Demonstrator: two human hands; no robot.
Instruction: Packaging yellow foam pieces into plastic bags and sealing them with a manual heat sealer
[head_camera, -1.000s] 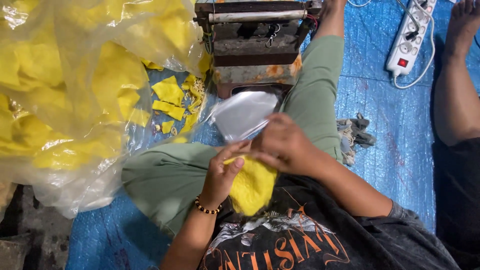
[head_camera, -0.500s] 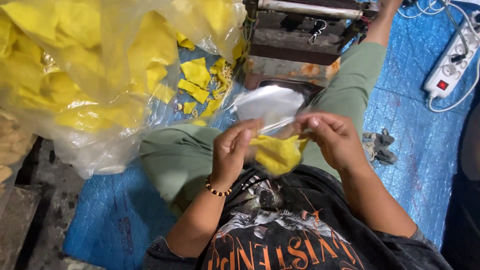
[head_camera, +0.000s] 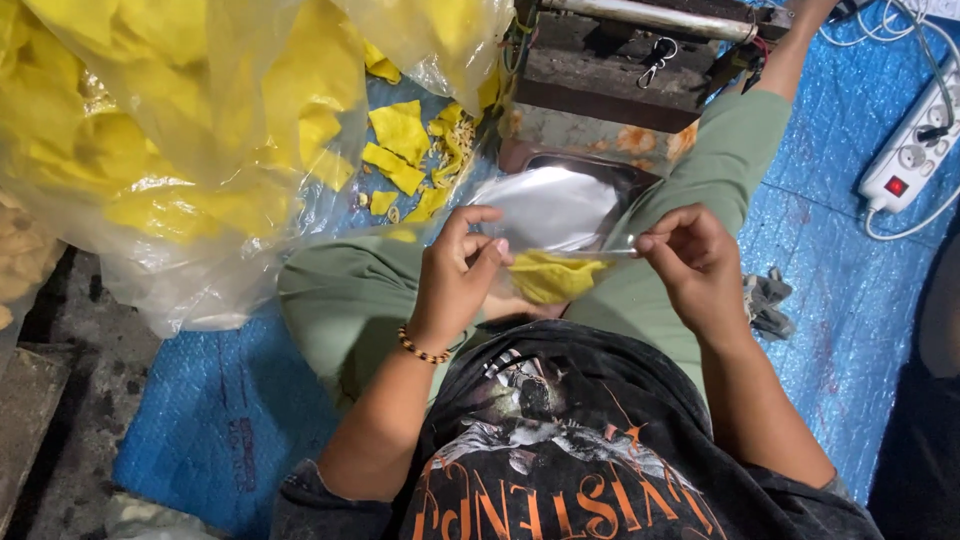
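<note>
I sit cross-legged on a blue tarp. My left hand and my right hand each pinch one end of the mouth of a small clear plastic bag, stretched flat between them above my lap. Inside the bag lie yellow chips. A stack of empty clear bags rests just beyond it, in front of a rusty metal sealing machine.
A large clear sack full of yellow chips fills the left. Loose yellow chips lie on the tarp beside it. A white power strip with cables lies at the right. A rag sits by my right knee.
The hands have drawn apart, pulling the bag's mouth taut and flat. The yellow chips now sit inside the bag. The view has shifted slightly.
</note>
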